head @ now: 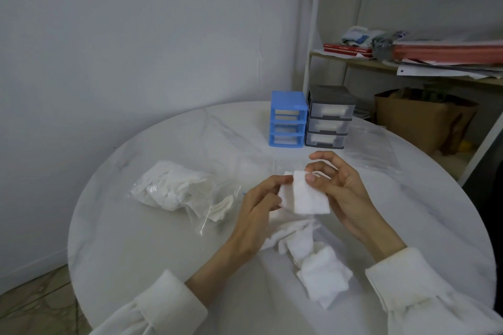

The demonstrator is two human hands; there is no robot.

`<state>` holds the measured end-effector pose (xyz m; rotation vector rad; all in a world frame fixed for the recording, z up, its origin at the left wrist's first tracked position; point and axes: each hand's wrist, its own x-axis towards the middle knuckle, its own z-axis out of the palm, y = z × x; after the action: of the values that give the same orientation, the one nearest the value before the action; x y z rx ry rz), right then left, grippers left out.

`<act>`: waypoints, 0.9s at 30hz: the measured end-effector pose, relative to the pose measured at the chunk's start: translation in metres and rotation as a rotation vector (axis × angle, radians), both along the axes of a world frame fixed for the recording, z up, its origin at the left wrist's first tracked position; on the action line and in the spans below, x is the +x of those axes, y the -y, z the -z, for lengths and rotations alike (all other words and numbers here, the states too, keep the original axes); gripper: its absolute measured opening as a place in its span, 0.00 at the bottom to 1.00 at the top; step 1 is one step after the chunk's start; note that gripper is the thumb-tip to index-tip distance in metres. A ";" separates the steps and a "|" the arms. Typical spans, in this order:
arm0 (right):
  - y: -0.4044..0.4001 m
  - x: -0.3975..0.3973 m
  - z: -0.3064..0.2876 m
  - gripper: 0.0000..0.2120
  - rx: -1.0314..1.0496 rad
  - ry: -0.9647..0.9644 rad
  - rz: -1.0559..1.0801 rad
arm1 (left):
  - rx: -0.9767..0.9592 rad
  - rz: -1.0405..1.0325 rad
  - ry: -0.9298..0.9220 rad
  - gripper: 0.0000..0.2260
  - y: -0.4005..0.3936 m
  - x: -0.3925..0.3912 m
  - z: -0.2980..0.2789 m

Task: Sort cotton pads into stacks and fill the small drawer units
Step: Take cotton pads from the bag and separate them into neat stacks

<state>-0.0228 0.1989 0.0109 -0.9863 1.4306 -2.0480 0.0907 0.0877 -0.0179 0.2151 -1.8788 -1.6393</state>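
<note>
Both hands hold a small stack of white square cotton pads [307, 196] above the round white table [136, 239]. My right hand [343, 193] grips the stack with thumb on its front face. My left hand [258, 204] pinches the stack's left edge. Loose cotton pads [313, 255] lie in a heap on the table under my hands. A clear plastic bag of cotton pads [174, 187] lies to the left. A blue drawer unit [287, 119] and a grey drawer unit [329, 117] stand side by side at the table's far edge, white pads showing inside their drawers.
An empty clear plastic bag [373, 147] lies right of the drawer units. Behind the table a shelf [381, 65] carries red books, papers and cloth. A brown paper bag [419, 119] sits beneath it. A plain wall rises on the left.
</note>
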 end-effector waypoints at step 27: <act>0.004 -0.006 0.012 0.08 0.167 -0.374 0.223 | 0.161 0.073 0.026 0.13 -0.002 -0.001 -0.002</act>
<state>-0.0289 0.1953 -0.0011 -1.2314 1.9474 -1.9193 0.0893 0.0894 -0.0160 0.2385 -1.7935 -1.8482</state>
